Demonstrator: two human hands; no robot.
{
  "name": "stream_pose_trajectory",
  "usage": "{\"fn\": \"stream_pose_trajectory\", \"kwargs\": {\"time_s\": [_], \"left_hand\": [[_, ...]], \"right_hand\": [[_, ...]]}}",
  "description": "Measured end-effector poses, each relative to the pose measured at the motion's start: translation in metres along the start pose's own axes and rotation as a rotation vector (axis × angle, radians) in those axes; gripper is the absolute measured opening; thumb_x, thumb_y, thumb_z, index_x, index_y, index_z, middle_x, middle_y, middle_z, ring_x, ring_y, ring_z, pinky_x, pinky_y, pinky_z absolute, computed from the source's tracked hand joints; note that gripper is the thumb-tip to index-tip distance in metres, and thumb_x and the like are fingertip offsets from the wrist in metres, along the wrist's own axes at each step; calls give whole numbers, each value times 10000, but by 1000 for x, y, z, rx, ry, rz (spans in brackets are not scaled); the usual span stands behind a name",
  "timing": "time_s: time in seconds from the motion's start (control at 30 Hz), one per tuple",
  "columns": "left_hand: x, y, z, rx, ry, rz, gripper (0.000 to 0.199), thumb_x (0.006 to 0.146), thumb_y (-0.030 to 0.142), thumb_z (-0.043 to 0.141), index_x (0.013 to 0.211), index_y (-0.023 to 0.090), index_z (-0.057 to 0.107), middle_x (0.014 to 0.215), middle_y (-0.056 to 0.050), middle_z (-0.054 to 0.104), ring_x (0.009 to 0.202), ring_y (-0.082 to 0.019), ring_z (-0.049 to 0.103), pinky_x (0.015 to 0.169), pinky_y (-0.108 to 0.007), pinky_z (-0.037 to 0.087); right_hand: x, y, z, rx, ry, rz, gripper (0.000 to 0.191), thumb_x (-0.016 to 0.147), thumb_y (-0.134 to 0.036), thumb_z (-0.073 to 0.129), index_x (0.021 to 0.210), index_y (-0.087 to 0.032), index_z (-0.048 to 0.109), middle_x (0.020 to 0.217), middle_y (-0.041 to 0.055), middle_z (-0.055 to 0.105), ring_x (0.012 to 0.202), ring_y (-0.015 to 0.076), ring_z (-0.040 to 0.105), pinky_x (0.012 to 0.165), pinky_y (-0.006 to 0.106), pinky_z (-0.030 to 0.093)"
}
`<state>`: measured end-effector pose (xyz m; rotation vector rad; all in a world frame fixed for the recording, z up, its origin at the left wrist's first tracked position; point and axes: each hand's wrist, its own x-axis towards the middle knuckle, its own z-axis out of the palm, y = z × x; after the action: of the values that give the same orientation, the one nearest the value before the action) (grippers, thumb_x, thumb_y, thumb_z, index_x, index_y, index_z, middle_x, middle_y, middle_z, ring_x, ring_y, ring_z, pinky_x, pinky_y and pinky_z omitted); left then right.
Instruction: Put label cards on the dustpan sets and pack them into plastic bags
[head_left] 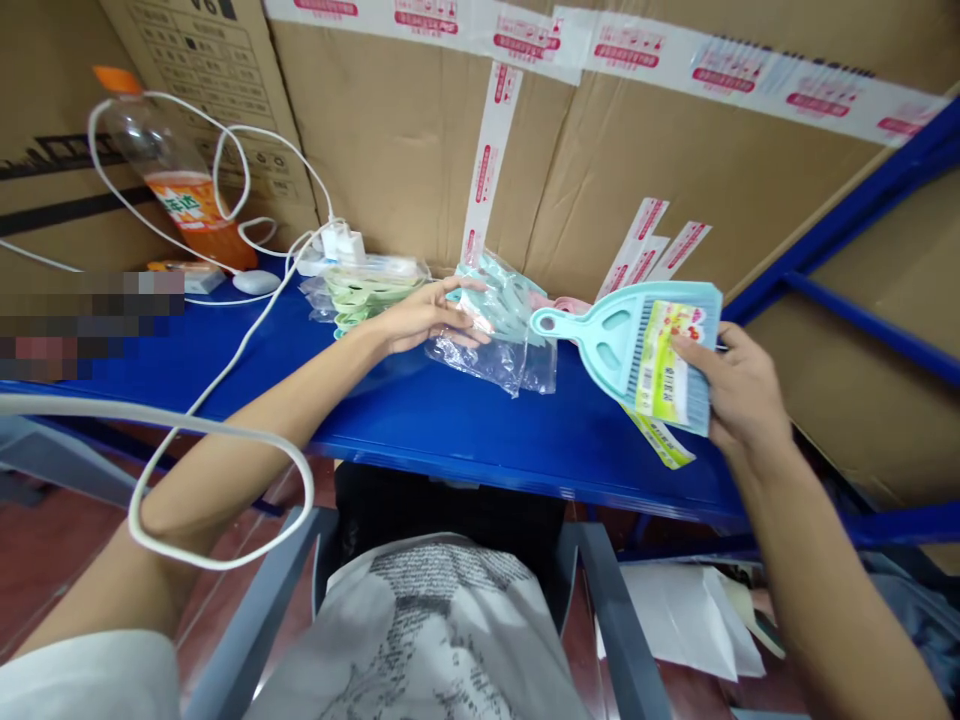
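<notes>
In my right hand (746, 385) is a light blue mini dustpan (604, 320) with a grey-blue bristled brush (696, 395) nested in it. A yellow and green printed label (666, 365) wraps the brush, and my thumb presses on its front. The dustpan's handle, with a hole at its end, points left. My left hand (427, 318) stretches its fingers over a clear plastic bag (517, 365) beside more light blue plastic pieces (506, 300); whether the fingertips touch the bag I cannot tell. Another yellow-green label strip (664, 443) hangs below the dustpan.
Green plastic pieces (367, 300) in clear wrap lie left on the blue table (420, 420). An orange-capped drink bottle (184, 190) stands at the back left. A white cable (225, 562) loops across my left forearm. Taped cardboard (390, 140) walls the back; a blue metal bar (847, 205) slants at right.
</notes>
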<state>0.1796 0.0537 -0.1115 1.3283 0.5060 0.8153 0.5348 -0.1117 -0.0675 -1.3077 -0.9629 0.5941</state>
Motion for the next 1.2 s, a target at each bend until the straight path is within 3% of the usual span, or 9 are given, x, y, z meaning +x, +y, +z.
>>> {"fn": "stream_pose_trajectory", "kwargs": {"time_s": [0.2,0.37,0.5,0.6,0.73,0.9,1.03,1.2], "left_hand": [[-2,5,-1,-14,-25,73,711,816,-1,801,1489,182,662,1042,-139,854,1026,-303,863,915,-417,722],[-5,7,2,-5,-93,34,815,758,-11,836,1510,242,651,1188,-147,844,1009,-312,869,863,-385,719],[-6,7,4,10,-96,15,790,756,-34,792,1498,216,683,1165,-144,843,1058,-334,865,826,-344,706],[-5,8,3,-1,-66,27,782,766,-41,766,1499,221,697,1193,-160,845,1029,-318,867,806,-323,692],[-5,10,0,-53,-68,57,795,771,-37,756,1517,233,697,1288,-182,827,1102,-326,855,888,-346,678],[-5,9,0,-86,-56,54,790,787,-40,732,1534,215,692,1306,-184,824,1236,-349,817,917,-321,648],[-4,4,0,-51,-97,49,766,817,-2,772,1548,208,686,1325,-178,825,1218,-323,825,942,-316,647],[-4,2,3,-35,-147,33,808,819,50,848,1584,226,656,1326,-151,828,1214,-334,822,1005,-383,663]], "right_hand": [[2,15,7,-82,-74,81,478,731,-375,957,1019,-291,584,1009,51,855,974,346,850,851,492,733],[9,21,17,-97,-133,86,561,731,-513,963,1044,-293,553,1062,67,856,1032,343,843,860,477,718],[13,22,27,-71,-165,93,629,692,-536,984,1087,-293,559,1020,58,853,1015,341,843,844,463,714],[15,23,24,-108,-146,56,581,746,-544,950,1081,-296,545,1056,59,853,1027,335,843,845,459,714],[17,27,12,-87,-91,-28,549,745,-475,951,1064,-292,544,1104,63,854,1052,335,840,869,457,715],[17,31,11,-59,-155,0,605,727,-504,983,1103,-297,557,1101,68,855,1080,345,839,874,466,719],[21,39,19,18,-209,-64,623,717,-594,995,1078,-313,573,1038,47,858,998,344,851,824,488,728],[24,42,34,128,-276,-86,630,670,-553,1050,1055,-312,613,933,18,862,928,350,861,812,527,737]]}}
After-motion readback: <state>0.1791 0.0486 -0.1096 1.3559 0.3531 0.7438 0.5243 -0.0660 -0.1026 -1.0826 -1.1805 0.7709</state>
